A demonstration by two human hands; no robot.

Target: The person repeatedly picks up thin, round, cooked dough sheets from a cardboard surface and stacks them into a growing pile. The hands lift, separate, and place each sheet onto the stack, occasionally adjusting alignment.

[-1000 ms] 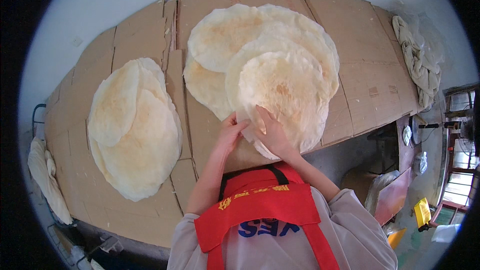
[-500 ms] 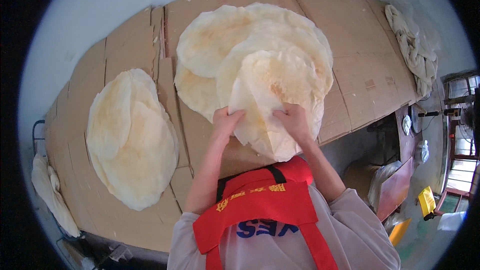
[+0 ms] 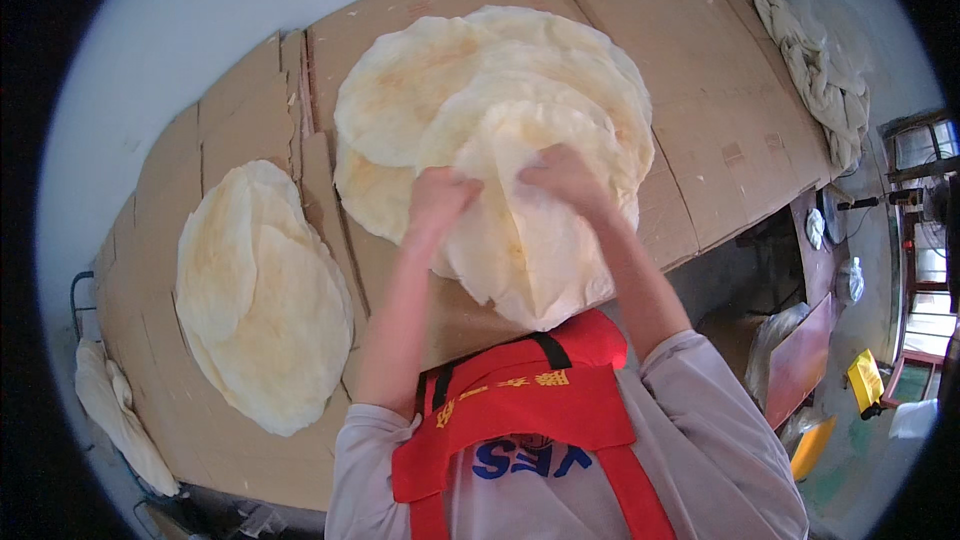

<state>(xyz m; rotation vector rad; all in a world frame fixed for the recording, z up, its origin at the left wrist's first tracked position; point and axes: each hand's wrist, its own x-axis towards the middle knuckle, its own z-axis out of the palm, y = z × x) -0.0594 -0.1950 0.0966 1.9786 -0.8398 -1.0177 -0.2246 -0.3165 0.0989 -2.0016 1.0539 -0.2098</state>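
A thin, pale cream, roughly round sheet (image 3: 530, 260), like a brittle flatbread, lies on top of the right pile, its near end by the table's edge. My left hand (image 3: 442, 202) is closed on its left side. My right hand (image 3: 562, 180), somewhat blurred, is closed on its right side, with fingertips turned inward. Between the hands a lengthwise ridge runs down the sheet toward me. Beneath and beyond it spreads the pile of similar overlapping sheets (image 3: 400, 90), with faint tan patches. The exact grip of the fingertips is hard to see.
Flattened brown cardboard (image 3: 740, 140) covers the table. A second pile of pale sheets (image 3: 265, 310) rests at the left. Crumpled cloth (image 3: 820, 75) lies at the far right end, and another cloth (image 3: 120, 420) hangs at the left edge. Boards (image 3: 800, 360) stand below at the right.
Both hands have moved away from me along the top sheet, the right one farther. The sheet now shows a straighter central ridge. The view has shifted slightly.
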